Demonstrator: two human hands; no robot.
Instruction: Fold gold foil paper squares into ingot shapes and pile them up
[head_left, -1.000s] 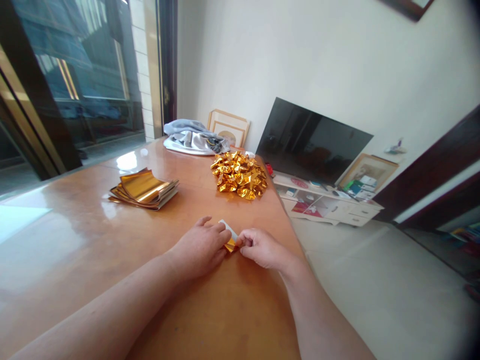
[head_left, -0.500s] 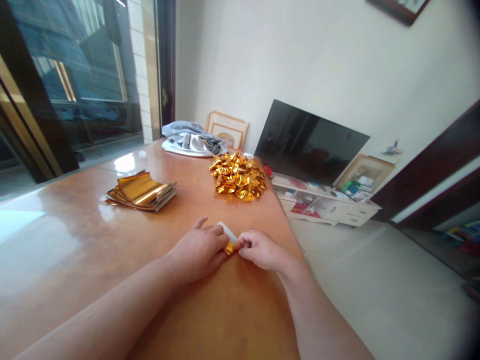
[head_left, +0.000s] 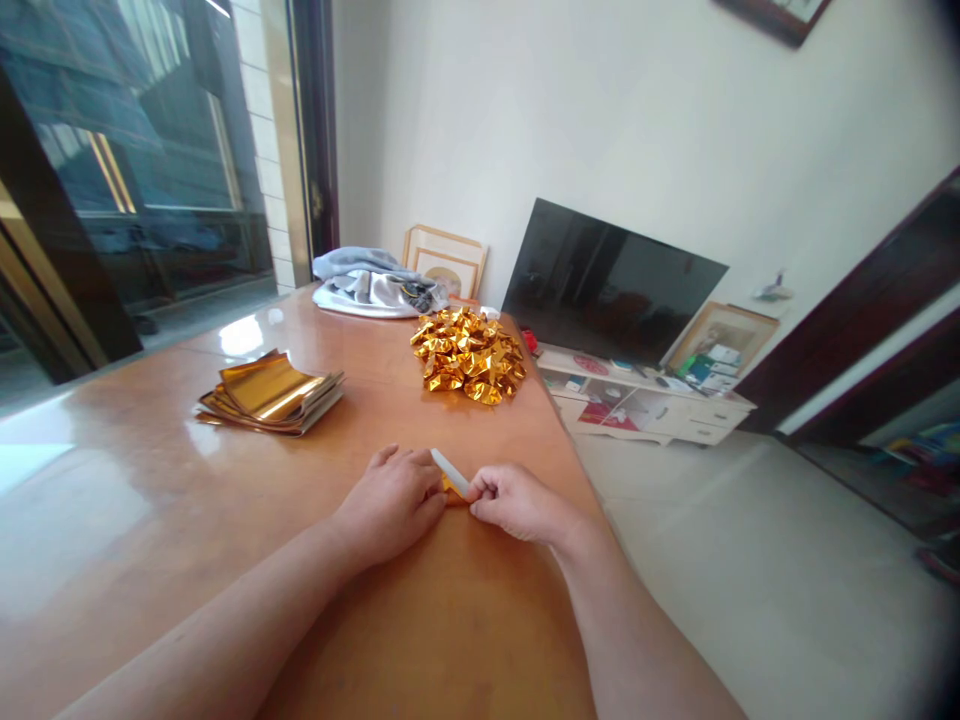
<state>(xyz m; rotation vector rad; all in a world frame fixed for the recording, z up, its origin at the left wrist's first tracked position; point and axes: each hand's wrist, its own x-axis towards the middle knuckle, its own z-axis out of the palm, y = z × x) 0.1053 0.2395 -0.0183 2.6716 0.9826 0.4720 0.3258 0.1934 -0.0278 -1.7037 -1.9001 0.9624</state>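
A small sheet of gold foil paper (head_left: pixel 452 476), partly folded with its whitish back showing as a narrow strip, lies on the wooden table between my hands. My left hand (head_left: pixel 397 500) grips the paper's left end, its fingers curled and partly hiding it. At the right end, my right hand (head_left: pixel 514 503) pinches the paper between thumb and forefinger. Beyond my hands sits a heap of folded gold foil pieces (head_left: pixel 469 358). Off to the left lies a stack of flat gold foil sheets (head_left: pixel 270 392), the top ones curling up.
The glossy wooden table (head_left: pixel 450 640) has its right edge close to my right forearm. A bundle of pale cloth (head_left: pixel 367 285) rests at the far end. Past the table stand a television (head_left: pixel 611 285) and a low white cabinet (head_left: pixel 652 415).
The foil paper's white strip has become narrower as the paper is folded over. My left fingers have drawn in closer together. The view has shifted slightly.
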